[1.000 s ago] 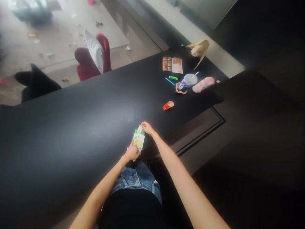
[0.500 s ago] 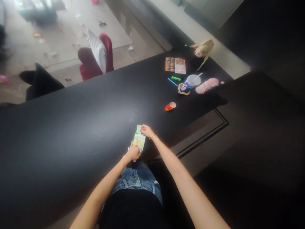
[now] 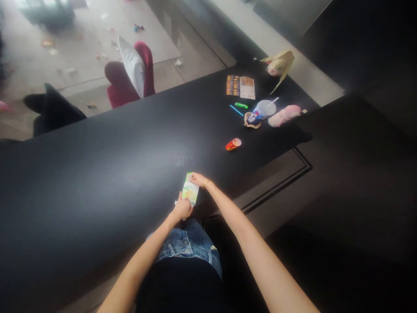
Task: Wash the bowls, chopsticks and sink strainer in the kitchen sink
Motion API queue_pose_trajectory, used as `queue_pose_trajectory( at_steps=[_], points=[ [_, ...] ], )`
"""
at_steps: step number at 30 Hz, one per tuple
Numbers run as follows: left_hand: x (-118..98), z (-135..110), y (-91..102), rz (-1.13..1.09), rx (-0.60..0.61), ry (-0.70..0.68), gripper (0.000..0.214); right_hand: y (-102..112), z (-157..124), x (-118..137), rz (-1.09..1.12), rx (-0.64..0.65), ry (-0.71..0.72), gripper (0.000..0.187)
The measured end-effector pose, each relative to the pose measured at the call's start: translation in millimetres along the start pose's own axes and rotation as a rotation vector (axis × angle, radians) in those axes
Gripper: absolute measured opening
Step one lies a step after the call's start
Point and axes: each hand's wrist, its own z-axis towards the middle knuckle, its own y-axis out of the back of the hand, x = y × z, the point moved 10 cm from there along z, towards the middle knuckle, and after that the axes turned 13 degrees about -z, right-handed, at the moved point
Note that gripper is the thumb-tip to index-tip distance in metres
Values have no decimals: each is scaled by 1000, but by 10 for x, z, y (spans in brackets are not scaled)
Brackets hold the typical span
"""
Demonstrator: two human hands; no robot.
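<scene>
I see both hands on a small green and white packet [image 3: 190,191] at the near edge of the black table [image 3: 97,174]. The left hand [image 3: 182,209] grasps its bottom, the right hand [image 3: 198,179] pinches its top. The print is too blurred to read.

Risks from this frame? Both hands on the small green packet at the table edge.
1. The packet sits right at the near edge of the black table, above the lap; if either grip slips it could drop off.
2. The left hand pinches its lower end and the right hand its top, so pulling apart might tear it unevenly and spill whatever is inside.
3. The small red can lies on its side nearby; a bump may roll it.
</scene>
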Motion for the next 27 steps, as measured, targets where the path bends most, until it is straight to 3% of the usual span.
queue_pose_trajectory(
  at_steps=[5,7,10,13,15,20,22,24,27],
  points=[
    [-10,-38,-3,-30,-27,9,39,-73,-45,72,19,189,-24,16],
    [-14,-49,1,-45,-38,10,39,-67,-70,114,29,210,-7,24],
    [-12,-47,2,-63,-38,4,39,15,-77,188,-22,68,54,30],
    [-9,-34,8,-67,-34,-14,39,142,-115,147,26,-195,22,14],
    [-9,-29,15,-70,-31,-20,38,169,-148,75,91,-294,-27,9],
    [-8,-22,11,-72,7,1,40,129,-97,59,-176,-164,-50,17],
    [-8,-18,14,-83,12,5,40,224,-87,85,-214,-178,-48,7],
    [-3,-14,21,-101,6,6,39,334,-100,184,-220,-241,7,16],
    [15,-13,25,-110,-7,11,37,293,-129,314,-281,-211,74,17]
  ],
)
